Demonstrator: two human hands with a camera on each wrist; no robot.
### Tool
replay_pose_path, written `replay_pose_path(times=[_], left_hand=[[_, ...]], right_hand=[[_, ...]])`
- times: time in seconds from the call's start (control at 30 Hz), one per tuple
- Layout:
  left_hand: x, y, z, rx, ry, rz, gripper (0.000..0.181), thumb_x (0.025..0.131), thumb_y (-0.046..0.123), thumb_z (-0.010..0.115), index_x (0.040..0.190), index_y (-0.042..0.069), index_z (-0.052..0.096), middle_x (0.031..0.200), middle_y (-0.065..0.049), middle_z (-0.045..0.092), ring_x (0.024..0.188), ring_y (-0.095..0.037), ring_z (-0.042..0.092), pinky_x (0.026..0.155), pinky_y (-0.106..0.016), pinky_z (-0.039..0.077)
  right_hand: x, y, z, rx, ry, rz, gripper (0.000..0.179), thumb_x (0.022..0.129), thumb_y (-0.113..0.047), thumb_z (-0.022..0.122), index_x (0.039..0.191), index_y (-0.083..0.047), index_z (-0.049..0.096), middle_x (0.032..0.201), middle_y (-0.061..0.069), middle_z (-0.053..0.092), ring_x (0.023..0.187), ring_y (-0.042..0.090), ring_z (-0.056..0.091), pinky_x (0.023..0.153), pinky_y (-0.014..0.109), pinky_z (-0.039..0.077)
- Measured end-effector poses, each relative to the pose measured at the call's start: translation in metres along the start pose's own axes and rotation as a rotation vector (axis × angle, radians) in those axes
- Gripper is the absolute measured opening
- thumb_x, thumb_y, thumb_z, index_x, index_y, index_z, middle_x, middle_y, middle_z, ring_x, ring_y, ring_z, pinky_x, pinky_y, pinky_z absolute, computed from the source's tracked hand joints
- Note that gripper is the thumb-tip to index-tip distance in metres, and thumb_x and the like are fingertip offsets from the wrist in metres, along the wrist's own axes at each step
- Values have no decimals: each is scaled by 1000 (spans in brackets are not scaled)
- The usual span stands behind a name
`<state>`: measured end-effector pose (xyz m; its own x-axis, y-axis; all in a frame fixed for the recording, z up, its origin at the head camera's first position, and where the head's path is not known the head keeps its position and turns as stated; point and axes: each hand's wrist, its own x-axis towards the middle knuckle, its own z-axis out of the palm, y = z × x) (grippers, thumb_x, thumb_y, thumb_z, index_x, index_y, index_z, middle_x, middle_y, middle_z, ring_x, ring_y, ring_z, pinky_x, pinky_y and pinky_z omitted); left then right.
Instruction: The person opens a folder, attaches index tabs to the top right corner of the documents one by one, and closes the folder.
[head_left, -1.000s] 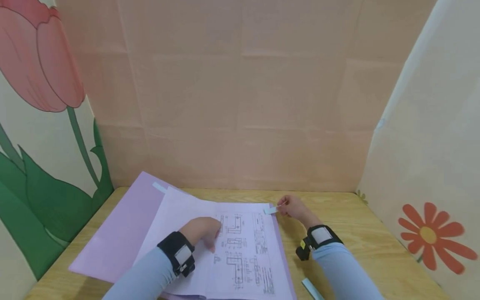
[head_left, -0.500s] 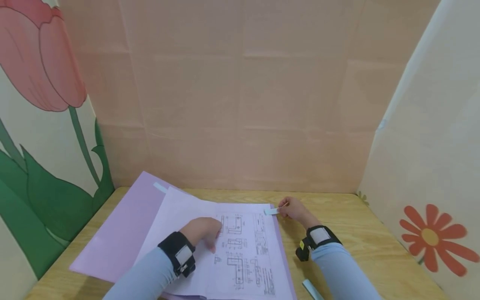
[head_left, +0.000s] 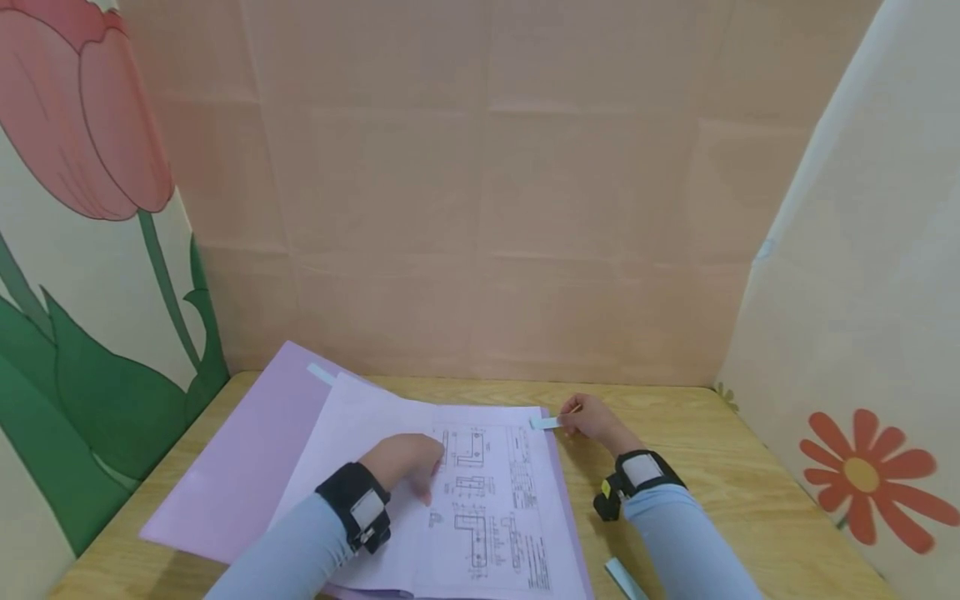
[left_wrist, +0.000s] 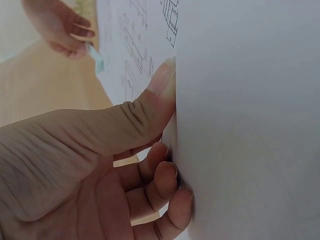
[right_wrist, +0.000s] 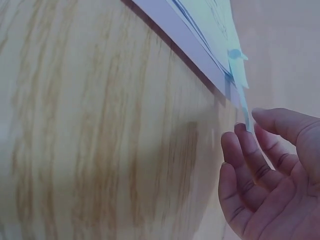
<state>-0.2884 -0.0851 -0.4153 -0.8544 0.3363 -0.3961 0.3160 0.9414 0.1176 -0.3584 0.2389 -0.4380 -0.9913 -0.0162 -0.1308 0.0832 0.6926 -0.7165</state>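
An open purple folder [head_left: 232,467] holds a stack of sheets, with a technical drawing page [head_left: 487,517] facing up on the right. At that page's far right corner lies a narrow light-blue sticky note strip [head_left: 544,423]. My right hand [head_left: 588,417] pinches its outer end between thumb and finger, as the strip [right_wrist: 245,107] shows in the right wrist view. My left hand [head_left: 405,461] rests on the turned white sheet [head_left: 367,417] near the fold. In the left wrist view, its thumb [left_wrist: 155,95] presses on the paper and the other fingers are loosely bent against it.
Another light-blue strip [head_left: 624,578] lies on the wooden table [head_left: 675,417], right of the folder near the front. A pale-blue label [head_left: 321,374] is on the folder's left cover. A tan backdrop [head_left: 480,250] stands behind the table, with printed floral panels at both sides.
My right hand and the strip it pinches have shifted very slightly to the right. My left hand and the sheets stay in place.
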Motion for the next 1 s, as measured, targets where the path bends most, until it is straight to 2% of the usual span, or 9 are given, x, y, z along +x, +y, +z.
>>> replay_pose_path(times=[0.13,0.27,0.37,0.47,0.57,0.6,0.7,0.83,1.0], left_hand=[[-1,1,-1,-2,0,-5,34,68,30,84,87,17,59,84,0,62,84,-18,60,84,-34,51],[-2,2,-2,-13,-3,-18,34,68,29,84,86,17,59,85,-1,62,84,-18,60,84,-35,51],[-3,3,-2,-19,-7,-26,33,68,29,84,86,17,59,85,-1,61,84,-18,60,83,-35,51],[-5,4,-2,-16,-6,-24,32,69,29,83,86,17,59,85,-1,62,83,-18,60,82,-35,51],[-6,5,-2,-11,-4,-24,32,69,29,83,86,16,59,85,-1,62,84,-18,60,82,-35,52],[-6,5,-2,-11,-4,-25,32,69,29,83,85,16,59,85,-1,62,84,-18,60,83,-35,52],[-6,6,-2,-11,-3,-28,32,69,29,83,85,16,59,85,-1,62,86,-19,61,86,-36,52],[-5,6,-1,-4,-3,-32,32,69,29,83,85,16,59,86,-1,62,87,-19,61,87,-36,51],[-1,7,0,-1,-12,-35,32,69,29,83,86,17,60,86,-1,62,86,-19,61,85,-36,51]], right_hand=[[1,-1,-3,-49,-1,4,15,93,-11,58,102,1,55,85,16,61,73,23,59,63,30,47],[0,-8,-6,-191,69,-49,14,94,-12,58,101,-1,57,91,14,62,81,25,57,68,34,48],[-5,-17,-3,-403,132,-192,12,93,-14,61,99,-4,62,95,11,65,85,25,60,74,39,51],[-16,-25,2,-649,143,-411,13,90,-15,66,100,-6,69,99,9,69,90,27,65,80,43,54],[-27,-27,9,-831,98,-590,17,88,-13,70,103,-8,72,102,10,70,93,28,68,80,43,56],[-30,-26,11,-865,77,-613,18,88,-13,69,105,-8,72,105,10,70,96,28,68,82,42,56],[-37,-22,14,-901,11,-631,22,91,-11,64,111,-5,70,113,14,69,105,32,66,88,45,54],[-41,-16,16,-870,-52,-585,27,95,-10,58,119,-1,66,124,18,64,116,35,60,96,48,50],[-41,-12,16,-854,-88,-552,28,96,-11,57,121,-2,65,126,18,63,118,36,59,97,48,49]])
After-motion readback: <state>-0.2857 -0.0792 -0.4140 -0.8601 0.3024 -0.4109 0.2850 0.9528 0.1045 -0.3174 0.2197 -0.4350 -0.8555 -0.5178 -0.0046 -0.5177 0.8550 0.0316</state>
